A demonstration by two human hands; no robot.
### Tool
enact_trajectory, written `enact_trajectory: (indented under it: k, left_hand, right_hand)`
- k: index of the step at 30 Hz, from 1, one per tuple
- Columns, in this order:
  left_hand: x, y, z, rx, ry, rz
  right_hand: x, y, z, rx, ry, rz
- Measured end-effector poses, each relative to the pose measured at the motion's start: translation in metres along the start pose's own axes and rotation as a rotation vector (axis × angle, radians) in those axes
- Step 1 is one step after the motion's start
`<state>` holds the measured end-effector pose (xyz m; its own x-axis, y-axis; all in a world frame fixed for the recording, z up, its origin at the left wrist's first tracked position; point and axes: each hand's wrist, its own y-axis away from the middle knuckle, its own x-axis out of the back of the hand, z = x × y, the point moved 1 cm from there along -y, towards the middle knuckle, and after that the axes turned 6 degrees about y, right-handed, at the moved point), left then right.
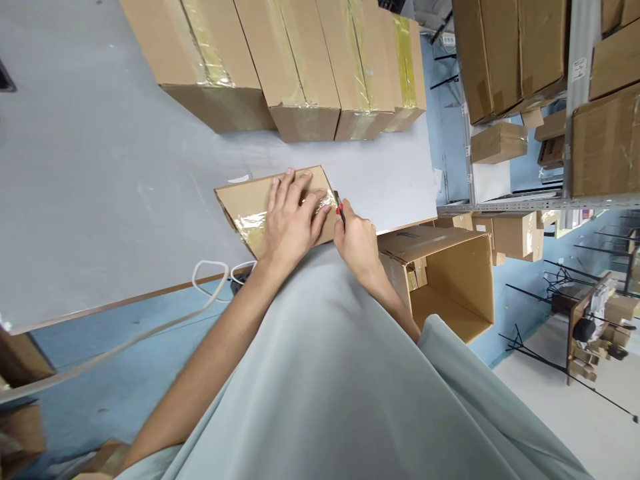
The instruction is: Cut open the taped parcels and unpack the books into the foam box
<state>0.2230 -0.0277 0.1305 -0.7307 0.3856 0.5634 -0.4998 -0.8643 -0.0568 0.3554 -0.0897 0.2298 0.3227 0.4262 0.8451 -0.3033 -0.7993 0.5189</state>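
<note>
1. While I looked down over the pale cloth [340, 373], the left hand [290, 223] lay palm down on the carton [240, 193], its fingers partly spread across the top and the shiny tape [253, 223]; it pinched nothing.
2. I had the right hand [359, 237] closed around a red-and-black tool [341, 209], fingers curled in and thumb pressed along it. The tool's dark end was right at the carton's right edge.
3. The carton sat on the grey table [125, 173], by its near edge and just in front of the cloth. Its tape ran across the top, partly hidden under the left hand.
4. Left of the cloth, I saw a white cord [217, 290] loop beside the table's near edge, above the blue floor [160, 320].
5. To my right, beside the table, stood an open box [425, 243] with small taped packs [417, 273] inside.
6. Across the table, beyond the carton and apart from it, four big boxes [305, 67] stood in a row, tape along their seams.
7. Farther right, I could see metal shelves [577, 87] loaded with brown boxes. Well beyond the open box were thin black stands [537, 360] and a cluttered desk [575, 320].
</note>
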Motion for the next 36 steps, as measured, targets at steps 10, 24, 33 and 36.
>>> enact_trajectory:
  k: [10, 24, 33, 36]
  left_hand:
    - [-0.001, 0.0, -0.001, 0.022, -0.065, -0.016]
    - [-0.002, 0.0, 0.003, 0.054, -0.019, -0.033]
    - [-0.007, 0.003, 0.0, -0.008, -0.007, 0.031]
    - [-0.009, 0.004, 0.001, -0.017, -0.016, 0.036]
  right_hand:
    - [0.002, -0.003, 0.011, 0.054, 0.014, -0.012]
    - [0.011, -0.013, -0.008, 0.035, 0.089, -0.009]
    - [0.028, 0.006, -0.012, -0.01, 0.202, -0.109]
    - [0.027, 0.004, -0.011, -0.015, 0.211, -0.106]
